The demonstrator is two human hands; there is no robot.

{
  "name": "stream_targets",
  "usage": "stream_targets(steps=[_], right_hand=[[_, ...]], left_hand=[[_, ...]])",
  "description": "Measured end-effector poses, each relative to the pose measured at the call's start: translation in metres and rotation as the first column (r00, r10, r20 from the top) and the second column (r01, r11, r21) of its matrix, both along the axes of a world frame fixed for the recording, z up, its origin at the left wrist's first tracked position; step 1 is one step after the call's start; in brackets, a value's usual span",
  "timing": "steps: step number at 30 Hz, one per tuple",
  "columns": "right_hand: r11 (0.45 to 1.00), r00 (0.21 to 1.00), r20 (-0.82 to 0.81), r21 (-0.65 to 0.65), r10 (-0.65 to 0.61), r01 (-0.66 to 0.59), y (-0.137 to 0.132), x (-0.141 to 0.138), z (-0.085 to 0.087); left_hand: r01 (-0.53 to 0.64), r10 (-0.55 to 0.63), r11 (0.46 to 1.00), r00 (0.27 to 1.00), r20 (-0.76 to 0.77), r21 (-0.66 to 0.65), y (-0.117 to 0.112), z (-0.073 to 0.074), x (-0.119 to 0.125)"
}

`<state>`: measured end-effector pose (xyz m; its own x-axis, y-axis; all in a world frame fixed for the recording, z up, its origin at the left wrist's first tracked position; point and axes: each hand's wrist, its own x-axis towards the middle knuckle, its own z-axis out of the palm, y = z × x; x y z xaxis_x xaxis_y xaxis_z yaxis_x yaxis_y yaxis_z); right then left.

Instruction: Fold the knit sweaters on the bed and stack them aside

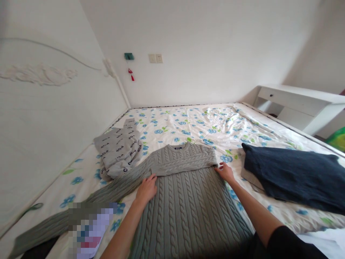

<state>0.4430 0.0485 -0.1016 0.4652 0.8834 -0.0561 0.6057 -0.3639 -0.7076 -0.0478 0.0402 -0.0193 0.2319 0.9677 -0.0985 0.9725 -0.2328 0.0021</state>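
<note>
Two hands down on one grey-green cable-knit sweater (185, 201), spread flat on the floral bedsheet (194, 126) with the collar away from me and the hem at my body. Its long axis runs straight out from me toward the far wall.

My left hand (146, 188) lies flat, fingers loose and spread, pressing the knit just below the fold; it grips nothing. My right hand (225, 172) is also unclenched, fingertips touching the sweater's right edge where the folded sleeve (185, 166) ends. That sleeve is laid crosswise over the chest, a band running from one hand to the other. The left sleeve (88, 201) trails out long toward my lower left, past my left wrist, not yet folded; the left hand is the nearer one to it.

Writing: a small dark tag at the collar (178, 147), too small to read. A light grey garment (118, 151) bunched near the headboard (54, 108) carries repeated "POP" lettering. A dark navy garment (293, 174) lies well apart to my right. A blurred patch sits at lower left; nothing legible there.
</note>
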Motion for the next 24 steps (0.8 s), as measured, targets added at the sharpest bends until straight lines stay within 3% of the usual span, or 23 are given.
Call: stream_targets(steps=[4,11,17,20,24], right_hand=[[0.998,0.998,0.057,0.039,0.037,-0.039,0.01,-0.001,-0.001],[0.989,0.986,0.162,0.132,0.043,-0.065,0.01,0.016,0.013],[0.996,0.994,0.085,0.054,0.063,-0.068,0.002,0.018,0.008],[0.993,0.991,0.082,0.035,0.108,-0.111,0.001,0.014,0.01],[0.977,0.979,0.128,0.119,0.16,-0.175,0.005,0.001,0.022]], left_hand=[[-0.012,0.011,0.999,1.0,0.017,0.04,0.002,0.004,-0.009],[-0.142,0.126,0.981,0.985,-0.119,-0.135,-0.003,0.004,-0.004],[-0.114,0.097,0.977,0.99,-0.104,-0.181,-0.002,0.007,-0.002],[-0.114,0.106,0.985,0.992,-0.07,-0.129,-0.003,0.013,-0.002],[-0.073,0.074,0.997,0.997,-0.015,0.039,-0.002,0.023,0.009]])
